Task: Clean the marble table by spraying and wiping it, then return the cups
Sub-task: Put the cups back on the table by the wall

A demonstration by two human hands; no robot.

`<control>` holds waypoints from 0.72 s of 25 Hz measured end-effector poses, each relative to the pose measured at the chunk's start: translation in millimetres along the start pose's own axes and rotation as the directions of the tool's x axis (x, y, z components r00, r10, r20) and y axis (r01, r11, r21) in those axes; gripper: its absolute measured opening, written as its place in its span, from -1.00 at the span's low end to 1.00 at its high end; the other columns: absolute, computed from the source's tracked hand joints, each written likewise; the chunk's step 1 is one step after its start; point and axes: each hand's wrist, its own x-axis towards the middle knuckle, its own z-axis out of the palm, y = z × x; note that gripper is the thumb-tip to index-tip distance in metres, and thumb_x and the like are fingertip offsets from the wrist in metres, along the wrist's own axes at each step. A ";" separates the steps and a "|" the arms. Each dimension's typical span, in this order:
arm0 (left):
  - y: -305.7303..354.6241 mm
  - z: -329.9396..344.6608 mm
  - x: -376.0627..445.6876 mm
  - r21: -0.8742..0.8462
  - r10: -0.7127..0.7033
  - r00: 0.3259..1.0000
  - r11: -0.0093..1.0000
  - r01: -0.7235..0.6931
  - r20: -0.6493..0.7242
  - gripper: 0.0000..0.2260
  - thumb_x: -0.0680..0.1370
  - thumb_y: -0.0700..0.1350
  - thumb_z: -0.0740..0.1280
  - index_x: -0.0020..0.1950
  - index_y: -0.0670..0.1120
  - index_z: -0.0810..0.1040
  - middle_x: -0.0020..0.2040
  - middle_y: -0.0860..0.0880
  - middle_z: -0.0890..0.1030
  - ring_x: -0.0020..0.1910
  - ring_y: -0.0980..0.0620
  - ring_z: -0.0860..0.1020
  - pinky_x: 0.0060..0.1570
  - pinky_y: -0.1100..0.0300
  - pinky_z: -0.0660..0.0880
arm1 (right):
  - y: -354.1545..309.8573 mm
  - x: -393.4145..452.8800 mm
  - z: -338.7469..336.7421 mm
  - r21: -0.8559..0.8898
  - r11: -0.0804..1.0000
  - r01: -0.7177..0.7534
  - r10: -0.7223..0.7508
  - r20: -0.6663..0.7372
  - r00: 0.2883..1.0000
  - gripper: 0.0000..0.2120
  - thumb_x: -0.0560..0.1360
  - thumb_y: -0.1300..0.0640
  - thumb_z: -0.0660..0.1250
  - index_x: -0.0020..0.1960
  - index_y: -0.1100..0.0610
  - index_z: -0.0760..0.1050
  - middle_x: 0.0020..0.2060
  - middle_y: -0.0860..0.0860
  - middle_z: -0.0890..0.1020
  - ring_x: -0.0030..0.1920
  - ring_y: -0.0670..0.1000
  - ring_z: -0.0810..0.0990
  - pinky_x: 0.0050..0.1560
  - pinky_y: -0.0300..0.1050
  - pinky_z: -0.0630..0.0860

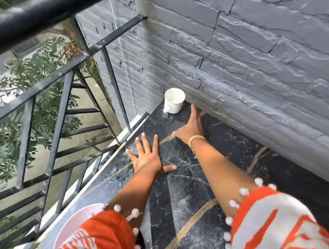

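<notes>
Left hand [149, 157] flat on the black marble table with white veins and gold inlay lines [183, 209], fingers spread wide, holding nothing. Right hand [191, 128] stretched out ahead, fingers straight and close together, also empty, fingertips near the base of the white ceramic cup with a handle [174, 100] but apparently just short of touching. Cup upright in the far corner, close beside the dark grey split-face stone wall [253, 39] and close to the table end by the black metal railing [59, 109]. Main risk, judged from this layout: nudging the cup with straight fingers instead of gripping it, sending it toward the table end with open drop past the railing. Handle pointing left, away from the reaching hand, so a grab from this side likely lands on the smooth body; slip probable if the table surface or hand is wet. Surface near the left hand looking speckled, possibly spray droplets, cannot confirm; a weight-bearing palm there could slide. Pale pink round bowl-like thing [76, 223] near the railing-side edge, partly hidden by the orange-and-white patterned sleeve with white pom-pom trim [104, 243]; sleeve or elbow could catch it and push it off. No spray bottle or cloth in view.
</notes>
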 end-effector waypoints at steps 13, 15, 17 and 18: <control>11.8 111.9 -192.2 -0.107 0.076 0.966 0.989 -0.105 -0.247 -0.70 0.50 -0.05 0.25 0.23 -0.03 0.43 0.19 -0.11 0.35 0.27 -0.15 0.39 0.14 -0.13 0.40 | 142.4 -262.6 0.2 -0.424 0.882 0.208 -0.169 0.126 0.977 -0.59 0.49 0.17 0.27 0.34 0.10 0.43 0.40 0.08 0.33 0.36 0.17 0.40 0.31 0.06 0.38; -0.8 139.6 -234.3 -0.122 0.069 0.980 0.988 -0.093 -0.189 -0.64 0.50 -0.04 0.27 0.28 -0.02 0.40 0.27 -0.12 0.31 0.32 -0.15 0.35 0.17 -0.12 0.42 | 152.5 -304.1 2.8 -0.491 0.837 0.242 -0.162 0.200 0.966 -0.56 0.49 0.16 0.31 0.36 0.11 0.38 0.40 0.09 0.31 0.40 0.17 0.32 0.33 0.08 0.37; -18.3 166.1 -273.4 -0.127 0.050 0.988 0.989 -0.069 -0.147 -0.54 0.48 -0.03 0.31 0.36 -0.03 0.34 0.40 -0.16 0.23 0.40 -0.18 0.29 0.25 -0.14 0.40 | 159.2 -340.6 10.0 -0.565 0.770 0.297 -0.170 0.267 0.949 -0.49 0.46 0.13 0.36 0.38 0.12 0.35 0.42 0.11 0.29 0.43 0.17 0.28 0.39 0.07 0.30; -29.3 178.2 -295.3 -0.124 0.031 0.989 0.991 -0.049 -0.147 -0.52 0.48 -0.02 0.32 0.38 -0.03 0.32 0.46 -0.16 0.19 0.43 -0.18 0.26 0.28 -0.14 0.38 | 161.2 -358.3 16.3 -0.587 0.742 0.324 -0.177 0.294 0.939 -0.45 0.44 0.13 0.38 0.39 0.12 0.34 0.42 0.13 0.28 0.43 0.18 0.29 0.42 0.06 0.28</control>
